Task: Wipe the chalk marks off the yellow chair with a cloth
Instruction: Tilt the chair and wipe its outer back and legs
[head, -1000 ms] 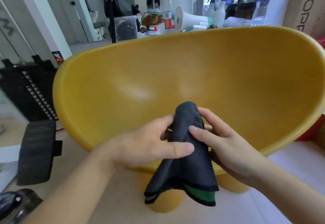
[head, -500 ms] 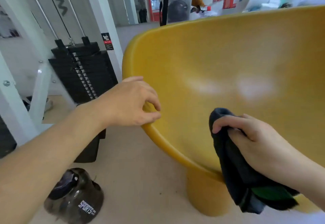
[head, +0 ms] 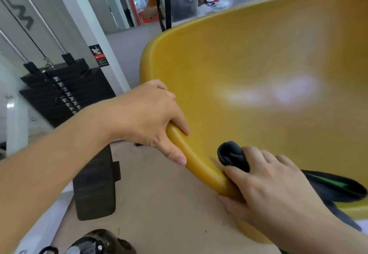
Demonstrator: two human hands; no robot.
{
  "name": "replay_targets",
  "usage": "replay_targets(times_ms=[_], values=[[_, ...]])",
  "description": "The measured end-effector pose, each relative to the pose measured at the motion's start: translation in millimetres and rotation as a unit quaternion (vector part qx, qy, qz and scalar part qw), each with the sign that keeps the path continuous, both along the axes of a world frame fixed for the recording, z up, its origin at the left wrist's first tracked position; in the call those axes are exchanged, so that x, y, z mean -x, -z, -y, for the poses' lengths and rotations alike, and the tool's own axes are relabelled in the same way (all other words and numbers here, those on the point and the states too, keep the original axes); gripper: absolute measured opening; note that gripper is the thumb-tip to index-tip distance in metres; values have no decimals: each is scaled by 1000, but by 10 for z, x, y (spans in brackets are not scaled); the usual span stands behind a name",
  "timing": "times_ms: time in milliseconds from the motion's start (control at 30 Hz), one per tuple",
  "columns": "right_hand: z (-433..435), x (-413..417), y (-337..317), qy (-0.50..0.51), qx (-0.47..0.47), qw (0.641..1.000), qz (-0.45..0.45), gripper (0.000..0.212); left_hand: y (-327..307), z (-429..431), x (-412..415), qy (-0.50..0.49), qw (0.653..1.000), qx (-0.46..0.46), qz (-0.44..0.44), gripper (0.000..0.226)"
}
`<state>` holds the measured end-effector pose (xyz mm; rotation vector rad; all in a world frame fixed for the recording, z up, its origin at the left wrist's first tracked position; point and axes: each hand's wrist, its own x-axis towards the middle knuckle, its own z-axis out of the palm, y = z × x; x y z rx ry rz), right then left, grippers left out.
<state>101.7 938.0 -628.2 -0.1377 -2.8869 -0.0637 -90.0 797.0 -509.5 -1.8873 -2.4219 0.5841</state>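
The yellow chair fills the right of the head view, its bowl-shaped seat facing me. Pale whitish chalk marks smear the inner seat surface. My left hand grips the chair's front-left rim, fingers curled over the edge. My right hand holds a dark cloth with a green edge, bunched under the fingers, and also wraps the front rim lower down. The cloth's tail trails right inside the seat.
A black weight stack on a white machine frame stands at the left. A black padded block sits on the beige floor beside the chair. A dark bag lies at the bottom edge. Cluttered shelves are behind.
My left hand let go of the cloth, reached left and took hold of the chair rim. My right hand carried the cloth down to the front rim. The view swung left and closer.
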Motion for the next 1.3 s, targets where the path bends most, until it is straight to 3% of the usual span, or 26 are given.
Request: replay_targets(times_ms=[133,267,400,500,667,800,900,967,1033,1200,1300], values=[[193,-47,-170,33,-24,999,7,24,62,77,-134,23,994,-101,33,74],[38,-350,-224,2,-43,999,16,23,-19,39,-487,14,995,-98,26,68],[-447,-1108,-156,-36,-26,999,1,21,-52,-50,-1166,77,989,-110,68,62],[-953,-1832,-169,-30,-37,998,40,25,-193,-227,-1583,105,977,-162,92,60],[-1907,-2880,-214,30,22,999,36,34,-418,-728,-2129,58,964,-202,160,61],[-2307,-3455,-240,156,95,982,-39,36,-340,-1263,-2822,114,966,-234,-4,75],[-2603,-3802,-218,246,239,924,-167,44,-293,-1626,-3357,128,953,-259,-85,76],[-2724,-4037,-206,268,415,826,-269,50,-294,-1822,-3723,124,954,-252,-104,69],[-2742,-4266,-207,259,526,738,-335,49,-296,-2032,-4116,118,952,-249,-132,65],[-2540,-4654,-271,164,591,627,-480,53,-296,-2730,-4913,89,955,-217,-183,58],[-2422,-4732,-207,98,582,615,-522,63,-317,-3045,-5123,69,957,-212,-187,53]])
